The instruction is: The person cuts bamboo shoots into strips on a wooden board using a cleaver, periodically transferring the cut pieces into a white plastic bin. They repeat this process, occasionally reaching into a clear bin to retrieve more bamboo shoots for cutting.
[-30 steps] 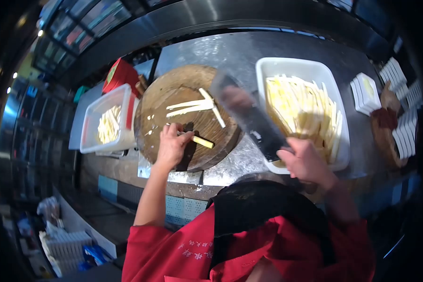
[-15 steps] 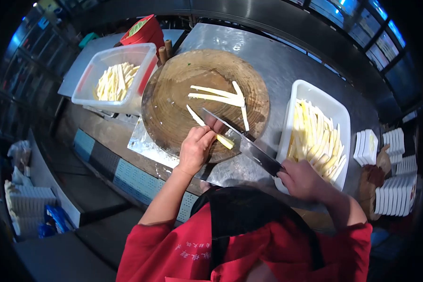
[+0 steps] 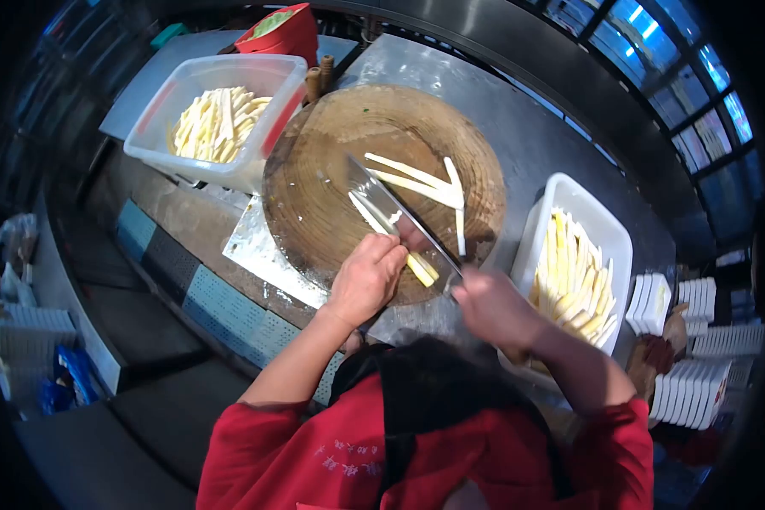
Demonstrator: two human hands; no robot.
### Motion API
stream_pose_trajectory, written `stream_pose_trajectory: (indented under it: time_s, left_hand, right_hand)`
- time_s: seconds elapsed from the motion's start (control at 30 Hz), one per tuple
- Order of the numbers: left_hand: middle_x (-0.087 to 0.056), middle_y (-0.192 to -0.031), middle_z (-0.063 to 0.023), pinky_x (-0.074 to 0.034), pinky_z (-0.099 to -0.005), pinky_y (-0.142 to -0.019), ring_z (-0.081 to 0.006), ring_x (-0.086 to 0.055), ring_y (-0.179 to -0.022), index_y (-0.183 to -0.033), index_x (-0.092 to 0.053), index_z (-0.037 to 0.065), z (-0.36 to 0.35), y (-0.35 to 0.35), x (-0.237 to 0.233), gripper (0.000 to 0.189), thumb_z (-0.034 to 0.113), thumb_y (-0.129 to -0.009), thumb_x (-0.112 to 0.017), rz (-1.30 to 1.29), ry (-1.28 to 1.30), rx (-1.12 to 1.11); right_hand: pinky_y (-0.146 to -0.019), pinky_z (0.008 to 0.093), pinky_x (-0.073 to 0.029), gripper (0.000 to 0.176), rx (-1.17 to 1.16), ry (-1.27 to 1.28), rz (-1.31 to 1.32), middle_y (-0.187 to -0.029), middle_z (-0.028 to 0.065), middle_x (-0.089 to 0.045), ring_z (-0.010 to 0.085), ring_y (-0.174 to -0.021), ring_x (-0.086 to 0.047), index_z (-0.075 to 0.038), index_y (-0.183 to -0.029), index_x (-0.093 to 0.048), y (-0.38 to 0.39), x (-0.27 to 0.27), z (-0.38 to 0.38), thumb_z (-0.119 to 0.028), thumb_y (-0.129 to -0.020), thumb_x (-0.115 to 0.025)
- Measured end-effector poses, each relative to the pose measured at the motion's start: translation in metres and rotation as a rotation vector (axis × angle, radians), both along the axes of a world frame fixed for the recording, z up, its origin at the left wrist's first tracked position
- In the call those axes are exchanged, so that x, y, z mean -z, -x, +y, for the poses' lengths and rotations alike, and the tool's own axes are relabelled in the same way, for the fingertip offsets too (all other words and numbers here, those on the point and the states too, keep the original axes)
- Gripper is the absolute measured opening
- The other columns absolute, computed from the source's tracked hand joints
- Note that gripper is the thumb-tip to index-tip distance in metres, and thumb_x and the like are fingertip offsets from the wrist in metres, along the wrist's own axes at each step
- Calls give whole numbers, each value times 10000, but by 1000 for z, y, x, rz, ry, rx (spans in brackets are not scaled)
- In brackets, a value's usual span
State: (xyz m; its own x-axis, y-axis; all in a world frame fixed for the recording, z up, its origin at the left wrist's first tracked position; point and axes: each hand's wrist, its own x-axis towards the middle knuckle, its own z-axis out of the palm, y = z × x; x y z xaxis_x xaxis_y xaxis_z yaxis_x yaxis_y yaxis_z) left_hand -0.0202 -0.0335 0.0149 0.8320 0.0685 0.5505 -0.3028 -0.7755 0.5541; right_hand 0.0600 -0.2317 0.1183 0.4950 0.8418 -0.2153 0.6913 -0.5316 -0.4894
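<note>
Wooden board (image 3: 314, 195) on the tabletop (image 3: 416, 61). I've got the left hand (image 3: 368, 272) pinning a stalk (image 3: 422, 270) there, right hand (image 3: 495, 304) clamped on the knife handle (slightly blurred), knife (image 3: 416, 236) alongside the stalk. Pale strips (image 3: 456, 194) lie past the blade; bins (image 3: 259, 76) of sticks (image 3: 225, 123) flank the board.

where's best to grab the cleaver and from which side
By the handle, mostly hidden in the right hand, coming from the person's near right. The cleaver slants over the board, its blade pointing forward-left and its handle end toward that side. The blade looks a poor choice: it is thin, and the left hand, on a strip, is close beside it.
</note>
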Motion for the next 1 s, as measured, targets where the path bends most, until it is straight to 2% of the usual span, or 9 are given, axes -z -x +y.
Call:
stream_pose_trajectory:
  time_s: [0.03, 0.07, 0.1, 0.3, 0.37, 0.43, 0.53, 0.7, 1.0]
  left_hand:
    - [-608, -999, -130, -507, -387, -806, -313, -586, -929, -999, -624, 17, -1, 0, -3, 224, 44, -780, -665, 0, -27, -2]
    - [-602, -971, -129, -502, -385, -785, -310, -580, -897, -974, -631, 19, -3, -1, -1, 224, 45, -760, -692, -40, -30, -24]
    - [-602, -971, -129, -502, -385, -785, -310, -580, -897, -974, -631, 19, -3, 1, -2, 224, 45, -760, -692, -41, -41, -2]
    - [-584, -931, -111, -499, -386, -751, -295, -570, -862, -930, -640, 25, -6, 10, 0, 188, 32, -753, -700, -43, -95, -72]
    - [-583, -936, -115, -499, -387, -756, -301, -570, -874, -925, -634, 23, -7, 9, 1, 188, 29, -749, -699, -63, -75, -71]
    - [-582, -941, -118, -500, -388, -761, -306, -571, -885, -920, -629, 21, -5, 8, 1, 188, 26, -745, -698, -88, -64, -73]
    - [-580, -950, -137, -502, -388, -780, -333, -571, -898, -911, -617, 7, -3, 7, 0, 189, 12, -733, -682, -71, -38, -27]
    - [-592, -937, -135, -504, -388, -763, -331, -584, -879, -901, -619, 7, -2, 5, -1, 195, -6, -721, -695, -51, 8, -21]
    - [-606, -915, -126, -507, -388, -754, -322, -586, -858, -856, -634, 12, -4, 7, -3, 169, 31, -718, -729, -48, 6, -17]
  right_hand:
    - [-706, 527, -459, 183, 61, -129, 26, -813, 308, -601, 487, -808, -587, 50, -877, -544, -7, 9, 12, -132, -880, -558]
    - [-737, 513, -482, 149, 173, 12, 80, -839, 301, -621, 465, -858, -612, 48, -868, -584, -13, 1, 33, -91, -851, -532]
    - [-741, 510, -484, 154, 122, -133, 24, -834, 296, -624, 472, -853, -609, 57, -858, -571, -18, 7, 40, -91, -856, -529]
    - [-749, 510, -480, 191, 195, 26, 73, -803, 305, -612, 466, -845, -609, 56, -852, -562, -9, -19, 4, -128, -888, -524]
    - [-713, 517, -477, 212, 201, -39, 77, -769, 292, -606, 468, -800, -607, 52, -852, -563, 5, -17, -21, -153, -899, -535]
    - [-681, 517, -472, 219, 166, 112, 88, -749, 286, -600, 474, -757, -598, 44, -876, -553, 15, -22, -39, -172, -907, -539]
    - [-662, 525, -446, 198, 149, 121, 87, -729, 263, -582, 471, -725, -575, 21, -903, -539, 29, -23, -65, -175, -911, -561]
    - [-668, 530, -468, 226, 123, 218, 86, -723, 296, -598, 462, -736, -613, 54, -892, -527, 25, -19, -48, -172, -906, -540]
    - [-692, 487, -487, 169, 135, -145, -7, -785, 271, -612, 449, -757, -617, 47, -899, -544, -27, 2, 36, -122, -900, -536]
